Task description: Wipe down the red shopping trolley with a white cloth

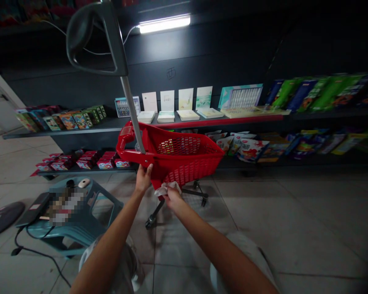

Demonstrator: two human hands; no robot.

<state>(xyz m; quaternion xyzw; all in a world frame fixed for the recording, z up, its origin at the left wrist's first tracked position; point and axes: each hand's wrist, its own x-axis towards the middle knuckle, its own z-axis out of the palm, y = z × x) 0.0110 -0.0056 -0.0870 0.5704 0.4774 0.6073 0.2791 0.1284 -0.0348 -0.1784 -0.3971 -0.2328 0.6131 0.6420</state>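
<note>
A red plastic shopping basket cart [187,163] with perforated sides stands in front of me on dark caster legs. A metal pole rises from its near left end to a grey loop handle [119,49]. My left hand [143,179] grips the basket's lower edge beneath the pole, thumb on the near face. In my right hand [172,195] is a crumpled white cloth [162,190], pressed against the basket's lower near corner. The fingertips of both hands are partly hidden.
Behind the cart, dark shelves [107,122] carry boxes, cards and snack bags [248,147]. At left, a blue-green plastic stool [79,220] bears a laptop-like device and a mouse [84,183]. A black cable [46,254] trails to the tiled floor [294,228].
</note>
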